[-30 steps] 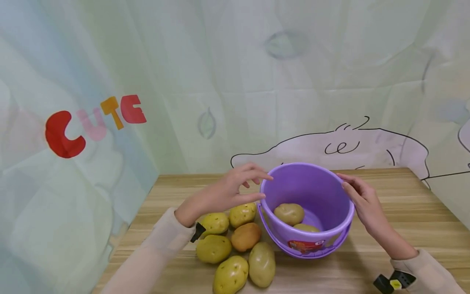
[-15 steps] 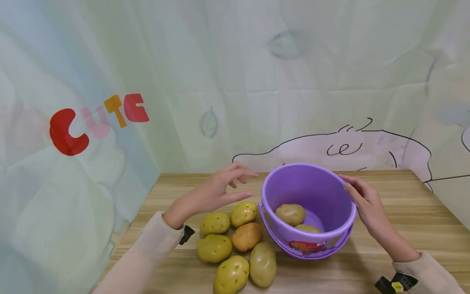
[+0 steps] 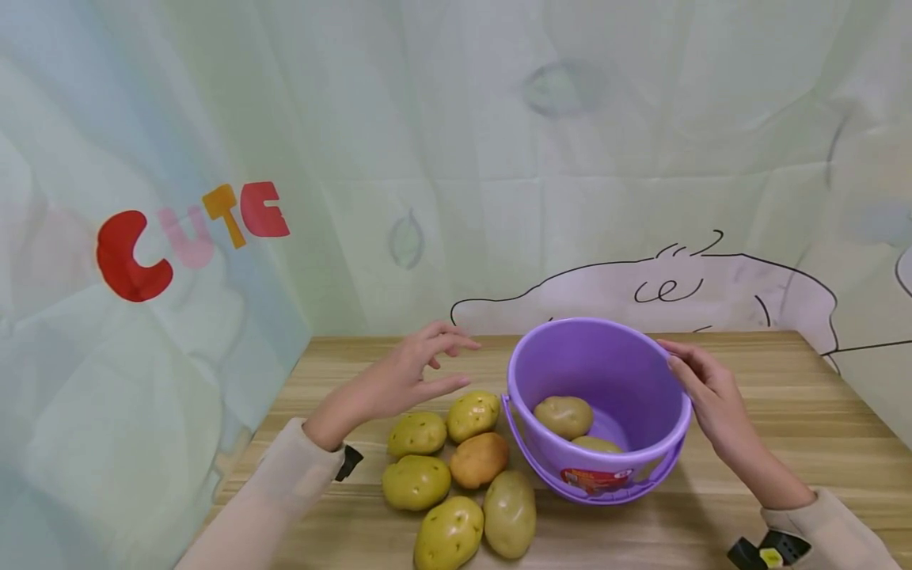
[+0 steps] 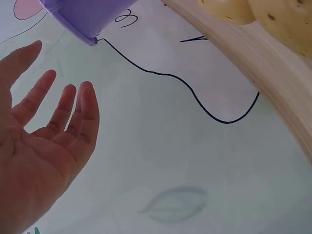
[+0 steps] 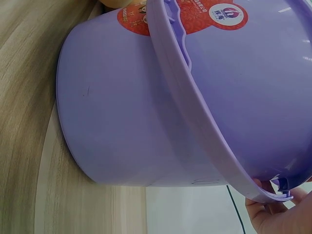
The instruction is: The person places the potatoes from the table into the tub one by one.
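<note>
A purple bucket [image 3: 594, 356] stands on the table, with two potatoes [image 3: 564, 416] visible inside it. My right hand [image 3: 712, 396] holds the bucket's right rim, thumb on the rim and fingers behind it; the right wrist view shows the hand [image 5: 285, 212] at the handle's hinge. My left hand [image 3: 406, 372] is in the air left of the bucket, holding nothing, its fingers spread and slightly bent. Below it lie several yellow potatoes [image 3: 416, 481], an orange-brown one [image 3: 480, 460] among them, and a paler potato [image 3: 509, 514] close to the bucket.
The wooden table [image 3: 777, 412] meets a printed cloth backdrop [image 3: 456, 158] at its back edge. The bucket's purple handle [image 3: 523, 451] hangs down over its front.
My left hand has moved left, away from the bucket's rim, with nothing in it. The right hand stays on the rim, and the potatoes have not moved.
</note>
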A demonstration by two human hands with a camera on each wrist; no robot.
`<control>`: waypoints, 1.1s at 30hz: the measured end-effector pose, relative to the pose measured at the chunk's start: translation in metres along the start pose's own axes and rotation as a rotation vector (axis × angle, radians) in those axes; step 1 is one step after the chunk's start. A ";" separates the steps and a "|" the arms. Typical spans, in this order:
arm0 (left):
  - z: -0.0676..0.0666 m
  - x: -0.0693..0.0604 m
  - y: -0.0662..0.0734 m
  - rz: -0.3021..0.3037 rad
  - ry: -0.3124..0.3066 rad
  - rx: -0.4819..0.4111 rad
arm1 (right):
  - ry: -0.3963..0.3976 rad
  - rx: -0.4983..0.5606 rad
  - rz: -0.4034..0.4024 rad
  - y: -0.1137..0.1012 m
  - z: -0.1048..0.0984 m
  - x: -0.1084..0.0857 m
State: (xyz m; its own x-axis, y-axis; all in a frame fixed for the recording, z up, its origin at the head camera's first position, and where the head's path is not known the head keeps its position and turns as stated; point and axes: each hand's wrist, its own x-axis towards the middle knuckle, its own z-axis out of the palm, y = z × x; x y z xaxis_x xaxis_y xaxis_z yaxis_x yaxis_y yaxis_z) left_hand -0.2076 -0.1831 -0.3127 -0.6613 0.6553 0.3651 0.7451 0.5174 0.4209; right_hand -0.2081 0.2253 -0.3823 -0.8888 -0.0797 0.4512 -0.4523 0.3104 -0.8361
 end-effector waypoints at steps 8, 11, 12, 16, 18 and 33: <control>0.004 -0.013 -0.011 -0.044 -0.034 0.061 | -0.006 0.000 0.001 -0.001 -0.001 0.000; 0.007 -0.017 -0.016 -0.052 -0.046 0.065 | -0.008 0.004 0.003 -0.001 0.000 0.000; 0.008 -0.019 -0.018 -0.055 -0.048 0.070 | -0.009 0.006 0.004 -0.001 0.000 0.000; 0.011 -0.025 -0.025 -0.085 -0.069 0.088 | -0.010 0.008 0.003 -0.001 0.000 0.000; 0.013 -0.028 -0.028 -0.108 -0.089 0.089 | -0.008 0.007 0.004 0.000 0.000 0.001; 0.036 -0.042 -0.049 -0.247 -0.237 0.065 | -0.002 0.014 0.001 0.000 0.000 0.000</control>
State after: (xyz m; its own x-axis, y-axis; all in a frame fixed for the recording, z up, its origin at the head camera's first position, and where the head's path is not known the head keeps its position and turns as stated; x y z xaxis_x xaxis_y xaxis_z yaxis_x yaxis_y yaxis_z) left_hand -0.2129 -0.2166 -0.3784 -0.7893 0.6117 0.0531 0.5744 0.7050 0.4159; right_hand -0.2078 0.2256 -0.3819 -0.8896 -0.0815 0.4495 -0.4522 0.2971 -0.8410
